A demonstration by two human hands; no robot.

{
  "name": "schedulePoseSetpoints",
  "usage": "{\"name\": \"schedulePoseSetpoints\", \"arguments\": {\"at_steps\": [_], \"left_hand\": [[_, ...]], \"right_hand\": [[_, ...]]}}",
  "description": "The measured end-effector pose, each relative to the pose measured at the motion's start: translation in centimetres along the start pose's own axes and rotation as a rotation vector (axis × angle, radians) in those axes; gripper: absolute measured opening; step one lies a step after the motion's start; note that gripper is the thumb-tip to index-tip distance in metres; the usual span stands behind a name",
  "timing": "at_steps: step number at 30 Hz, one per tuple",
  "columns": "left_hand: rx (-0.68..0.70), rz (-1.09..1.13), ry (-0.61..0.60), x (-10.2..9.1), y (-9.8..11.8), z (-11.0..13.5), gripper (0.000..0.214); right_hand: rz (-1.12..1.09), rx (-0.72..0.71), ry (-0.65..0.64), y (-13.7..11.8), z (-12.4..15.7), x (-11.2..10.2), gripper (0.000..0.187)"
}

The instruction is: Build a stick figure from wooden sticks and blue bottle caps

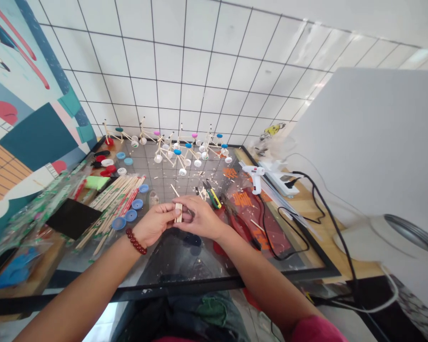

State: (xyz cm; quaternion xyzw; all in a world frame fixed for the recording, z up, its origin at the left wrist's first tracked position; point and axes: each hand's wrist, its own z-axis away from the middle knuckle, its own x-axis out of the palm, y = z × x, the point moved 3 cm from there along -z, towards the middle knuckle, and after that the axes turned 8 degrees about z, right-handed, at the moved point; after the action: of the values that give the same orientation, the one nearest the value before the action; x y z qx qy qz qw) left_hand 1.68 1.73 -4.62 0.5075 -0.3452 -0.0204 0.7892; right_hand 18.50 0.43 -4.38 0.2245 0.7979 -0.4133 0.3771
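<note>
A small bundle of short wooden sticks (178,213) is held upright between my two hands over the table. My left hand (155,222), with a dark red bead bracelet on its wrist, pinches the bundle between thumb and fingers. From the other side, my right hand (202,216) curls its fingers and thumb around the same sticks. One loose stick (174,190) lies just beyond the hands. Close to the right hand are a green and yellow utility knife (214,197) and a red-handled tool (239,225). Some fingertips are hidden behind the sticks.
Small stick models with bottle-cap wheels (182,171) stand along the back. Paper-wrapped chopsticks (110,204) and blue bottle caps (131,215) lie left. A white glue gun (256,176), its black cord (267,242) and a power strip (283,183) occupy the right. Wood scraps litter the glass.
</note>
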Motion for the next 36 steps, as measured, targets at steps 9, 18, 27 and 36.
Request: {"name": "schedulePoseSetpoints", "arguments": {"at_steps": [9,18,27,36], "left_hand": [[0.012,-0.013,0.060,-0.2,-0.3,-0.3,0.031],[0.053,0.008,0.131,-0.4,0.5,0.0,0.036],[0.047,-0.081,0.135,-0.6,0.1,-0.2,0.043],[0.207,-0.518,0.166,-0.8,2.0,0.5,0.048]], "right_hand": [[-0.013,0.014,-0.005,0.0,0.0,0.3,0.059],[-0.059,-0.020,0.000,0.4,0.0,0.4,0.116],[-0.053,-0.098,0.022,0.6,0.0,1.0,0.079],[-0.042,-0.117,0.098,0.8,-0.1,0.6,0.054]]}}
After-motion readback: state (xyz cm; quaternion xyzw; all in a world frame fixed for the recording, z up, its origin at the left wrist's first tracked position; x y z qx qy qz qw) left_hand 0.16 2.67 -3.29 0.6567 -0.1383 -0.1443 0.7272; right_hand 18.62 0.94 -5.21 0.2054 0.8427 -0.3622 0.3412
